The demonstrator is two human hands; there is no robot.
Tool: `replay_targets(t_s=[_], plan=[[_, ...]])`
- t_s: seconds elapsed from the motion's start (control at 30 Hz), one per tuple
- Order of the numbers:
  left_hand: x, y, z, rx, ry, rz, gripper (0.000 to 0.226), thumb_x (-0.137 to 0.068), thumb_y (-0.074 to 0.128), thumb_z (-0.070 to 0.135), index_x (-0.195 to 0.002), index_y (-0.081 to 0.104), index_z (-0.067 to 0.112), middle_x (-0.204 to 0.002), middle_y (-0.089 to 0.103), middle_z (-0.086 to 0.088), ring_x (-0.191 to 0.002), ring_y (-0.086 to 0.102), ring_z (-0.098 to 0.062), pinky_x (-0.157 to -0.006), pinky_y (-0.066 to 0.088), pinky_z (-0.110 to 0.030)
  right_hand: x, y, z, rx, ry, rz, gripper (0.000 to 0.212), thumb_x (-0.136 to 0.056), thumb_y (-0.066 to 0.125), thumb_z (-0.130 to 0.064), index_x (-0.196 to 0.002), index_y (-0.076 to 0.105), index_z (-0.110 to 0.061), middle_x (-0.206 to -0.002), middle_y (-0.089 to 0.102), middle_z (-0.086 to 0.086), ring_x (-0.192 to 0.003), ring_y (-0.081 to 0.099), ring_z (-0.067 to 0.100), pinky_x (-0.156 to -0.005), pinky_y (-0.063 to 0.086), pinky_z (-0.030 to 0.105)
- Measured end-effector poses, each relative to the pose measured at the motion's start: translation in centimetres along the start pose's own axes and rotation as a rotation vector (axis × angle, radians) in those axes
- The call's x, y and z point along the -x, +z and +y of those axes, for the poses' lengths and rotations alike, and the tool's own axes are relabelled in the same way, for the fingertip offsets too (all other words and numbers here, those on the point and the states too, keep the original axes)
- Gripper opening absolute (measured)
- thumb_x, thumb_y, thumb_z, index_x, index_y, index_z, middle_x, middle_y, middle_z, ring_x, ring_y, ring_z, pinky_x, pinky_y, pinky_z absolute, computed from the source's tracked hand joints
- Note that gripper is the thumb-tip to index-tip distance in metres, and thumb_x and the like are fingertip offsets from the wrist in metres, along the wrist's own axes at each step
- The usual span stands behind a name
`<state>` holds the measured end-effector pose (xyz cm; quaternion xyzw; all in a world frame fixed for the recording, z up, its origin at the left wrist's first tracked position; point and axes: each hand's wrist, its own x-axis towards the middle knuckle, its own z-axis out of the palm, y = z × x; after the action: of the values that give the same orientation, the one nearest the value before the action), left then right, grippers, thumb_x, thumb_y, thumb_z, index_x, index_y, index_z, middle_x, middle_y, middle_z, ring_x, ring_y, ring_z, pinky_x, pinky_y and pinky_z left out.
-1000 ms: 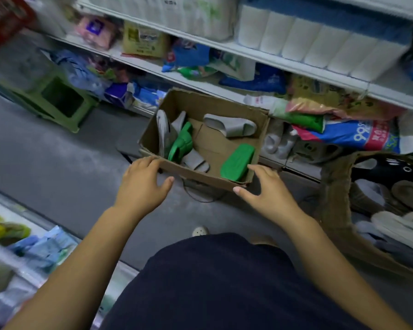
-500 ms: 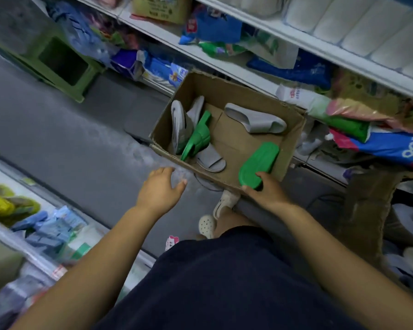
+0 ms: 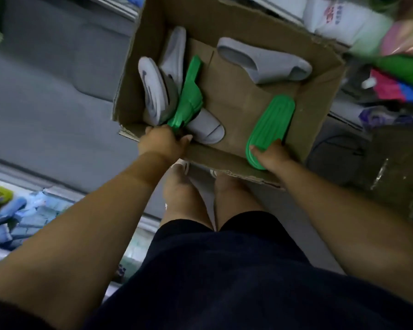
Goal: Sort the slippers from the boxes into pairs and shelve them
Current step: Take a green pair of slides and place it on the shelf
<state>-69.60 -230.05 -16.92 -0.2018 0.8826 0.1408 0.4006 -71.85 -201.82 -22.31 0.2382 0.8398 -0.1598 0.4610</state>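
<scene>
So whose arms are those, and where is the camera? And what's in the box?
There is no machine here. The camera sits on a person's head and looks down, so you see their own arms, dark shorts and legs. This is the only view.

A cardboard box sits beside shop shelves, with slippers inside. The left hand grips the upright green slipper, which stands on its edge among the grey ones. The right hand pinches the ridged green slipper at the box's near rim. Several grey slippers lie in the box with nobody holding them. The two green ones look like a matching pair.
</scene>
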Motion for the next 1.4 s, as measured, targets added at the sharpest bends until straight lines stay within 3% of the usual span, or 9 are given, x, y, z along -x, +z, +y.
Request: replay_targets(t_s=[0.2,0.43,0.63,0.73,0.83,0.93,1.1,1.3,1.4], plan=[[-3.7,-0.1,-1.3,0.0,-0.048,-0.026,0.061,-0.087,0.061,0.069,-0.105,0.067,0.011,-0.092,0.063,-0.011,-0.091,0.065,-0.033,-0.075,0.057,-0.042,-2.2,2.4,-1.5,-0.104,0.274,0.112,0.111,-0.087,0.06,-0.065,-0.151,0.014,0.013,-0.156,0.032,0.024,-0.143,0.037,0.035,-0.109,0.036,0.036],[-3.9,-0.6,-3.2,0.035,0.035,0.052,0.052,-0.092,0.06,0.06,-0.094,0.067,0.008,-0.083,0.06,-0.011,-0.074,0.055,-0.029,-0.062,0.04,-0.036,-1.9,5.0,0.0,-0.371,0.359,0.092,0.081,-0.079,0.078,-0.051,-0.136,0.053,0.002,-0.133,0.063,0.017,-0.118,0.064,0.032,-0.095,0.054,0.04],[-0.6,-1.8,-3.3,0.307,0.135,0.105,0.053,-0.093,0.067,0.049,-0.054,0.045,0.021,-0.051,0.043,0.001,-0.051,0.045,-0.02,-0.048,0.029,-0.03,1.3,4.3,-1.3,-0.774,0.317,0.187,0.069,-0.078,0.083,-0.042,-0.125,0.06,0.004,-0.121,0.068,0.017,-0.103,0.069,0.033,-0.076,0.054,0.035],[2.3,-2.8,-2.3,0.553,0.161,0.117,0.05,-0.093,0.073,0.035,-0.057,0.058,0.004,-0.039,0.037,0.0,-0.04,0.045,-0.002,-0.044,0.028,-0.014,4.1,3.0,-1.6,-0.852,0.298,0.219,0.062,-0.082,0.078,-0.047,-0.118,0.065,0.001,-0.109,0.069,0.012,-0.092,0.067,0.028,-0.064,0.048,0.029],[5.0,-4.0,-1.7,0.818,0.145,-0.022,0.047,-0.092,0.074,0.036,-0.069,0.067,-0.004,-0.047,0.058,0.008,-0.054,0.061,0.005,-0.062,0.052,-0.016,8.1,1.4,-1.9,-0.892,0.229,0.284,0.054,-0.081,0.077,-0.052,-0.103,0.071,-0.003,-0.094,0.069,0.012,-0.08,0.066,0.027,-0.065,0.049,0.034],[7.2,-6.0,-1.3,1.013,0.143,-0.139,0.07,-0.084,0.076,0.054,-0.087,0.068,-0.015,-0.083,0.075,-0.023,-0.087,0.075,-0.036,-0.088,0.06,-0.052,12.6,-0.5,-2.6,-1.049,0.145,0.28,0.059,-0.055,0.085,-0.062,-0.083,0.069,-0.013,-0.093,0.075,0.011,-0.093,0.072,0.031,-0.082,0.06,0.049],[11.3,-11.4,0.2,1.187,0.237,-0.26,0.03,-0.095,0.068,0.032,-0.09,0.076,0.003,-0.094,0.078,-0.015,-0.091,0.076,-0.025,-0.089,0.06,-0.037,19.3,-4.5,-4.6,-1.219,-0.003,0.353,0.062,-0.061,0.09,-0.048,-0.101,0.069,-0.005,-0.099,0.075,0.011,-0.096,0.073,0.028,-0.087,0.06,0.045],[14.5,-16.8,2.5,1.206,0.451,-0.329,0.031,-0.097,0.063,0.028,-0.107,0.073,0.0,-0.105,0.077,-0.015,-0.093,0.076,-0.021,-0.08,0.061,-0.028,27.2,-6.4,-5.7,-1.423,-0.135,0.5,0.039,-0.074,0.084,-0.044,-0.084,0.072,-0.009,-0.081,0.077,0.002,-0.08,0.075,0.017,-0.074,0.06,0.033],[16.9,-17.7,4.0,1.174,0.54,-0.395,0.03,-0.098,0.06,0.026,-0.105,0.072,0.0,-0.104,0.078,-0.014,-0.088,0.076,-0.018,-0.076,0.06,-0.024,30.3,-6.5,-4.7,-1.476,-0.22,0.582,0.054,-0.072,0.075,-0.059,-0.089,0.07,-0.008,-0.08,0.074,-0.004,-0.076,0.07,0.01,-0.069,0.056,0.027]])
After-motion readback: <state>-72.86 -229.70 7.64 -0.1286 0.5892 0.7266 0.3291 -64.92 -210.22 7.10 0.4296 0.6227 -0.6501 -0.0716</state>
